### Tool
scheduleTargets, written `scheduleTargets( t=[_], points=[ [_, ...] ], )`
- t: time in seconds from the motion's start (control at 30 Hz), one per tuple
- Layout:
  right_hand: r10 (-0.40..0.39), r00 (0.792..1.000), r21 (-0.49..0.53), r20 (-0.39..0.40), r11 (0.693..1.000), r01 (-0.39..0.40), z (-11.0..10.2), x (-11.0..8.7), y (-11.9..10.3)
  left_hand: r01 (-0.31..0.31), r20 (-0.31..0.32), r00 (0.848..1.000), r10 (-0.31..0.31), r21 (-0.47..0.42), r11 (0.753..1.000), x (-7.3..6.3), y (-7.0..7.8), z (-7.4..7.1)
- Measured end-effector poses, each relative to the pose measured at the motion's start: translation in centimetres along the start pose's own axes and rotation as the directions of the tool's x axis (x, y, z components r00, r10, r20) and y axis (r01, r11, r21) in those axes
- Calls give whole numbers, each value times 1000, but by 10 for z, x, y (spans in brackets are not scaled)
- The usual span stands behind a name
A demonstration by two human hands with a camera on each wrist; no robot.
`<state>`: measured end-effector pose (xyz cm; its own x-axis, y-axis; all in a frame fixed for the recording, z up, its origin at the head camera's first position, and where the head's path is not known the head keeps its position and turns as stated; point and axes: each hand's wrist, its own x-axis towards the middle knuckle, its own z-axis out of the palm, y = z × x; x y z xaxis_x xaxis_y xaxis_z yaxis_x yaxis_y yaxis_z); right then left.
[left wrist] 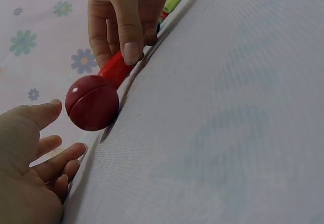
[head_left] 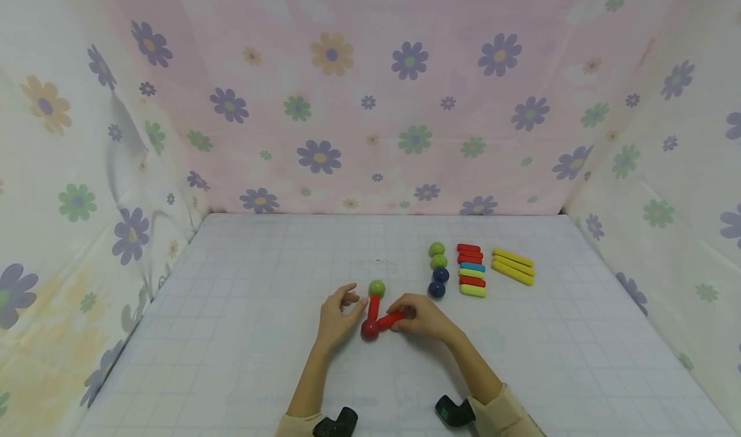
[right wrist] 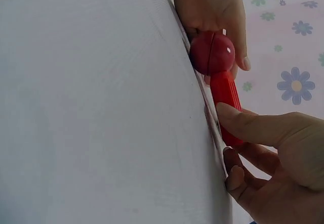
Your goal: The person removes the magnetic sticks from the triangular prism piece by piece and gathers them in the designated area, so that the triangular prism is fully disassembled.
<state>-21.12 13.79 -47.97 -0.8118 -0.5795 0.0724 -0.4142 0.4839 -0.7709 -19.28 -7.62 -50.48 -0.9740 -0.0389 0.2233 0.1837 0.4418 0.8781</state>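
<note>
A dark red ball [head_left: 370, 329] sits on the table with two red rods meeting it. One red rod [head_left: 374, 307] runs from it up to a green ball [head_left: 377, 288]. My right hand [head_left: 425, 316] pinches the other red rod [right wrist: 226, 95] between thumb and fingers, its near end against the dark red ball. To the left of the joined pieces is my left hand [head_left: 338, 316], fingers relaxed and spread, holding nothing. In the left wrist view its thumb [left wrist: 48, 114] points toward the dark red ball, with a gap between them.
Right of the hands, two green balls [head_left: 438, 261] and two dark blue balls [head_left: 440, 275] form a column. Beside them lies a stack of short red, blue and green rods [head_left: 472, 274], then several long yellow rods [head_left: 512, 266]. Flowered cloth walls [head_left: 370, 167] surround the table.
</note>
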Motion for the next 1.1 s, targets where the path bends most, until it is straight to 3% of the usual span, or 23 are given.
scheduleTargets(
  t=[0.23, 0.43, 0.83, 1.1],
  points=[
    [3, 988, -30, -155, 1000, -7, 3, 5, 0, 8, 56, 998, -6, -36, 999, -1, 1, 0],
    [64, 963, -46, -263, 996, -78, 10, 10, -1, 10, 109, 994, -7, -24, 1000, -3, 1, -2],
    [54, 964, -20, -260, 998, -62, 16, 15, -4, -33, 54, 998, 33, 0, 999, -2, -3, 0],
    [21, 947, 26, -320, 1000, -14, 22, 16, -4, 12, 63, 998, -12, -2, 1000, -3, 1, 0]
  ],
)
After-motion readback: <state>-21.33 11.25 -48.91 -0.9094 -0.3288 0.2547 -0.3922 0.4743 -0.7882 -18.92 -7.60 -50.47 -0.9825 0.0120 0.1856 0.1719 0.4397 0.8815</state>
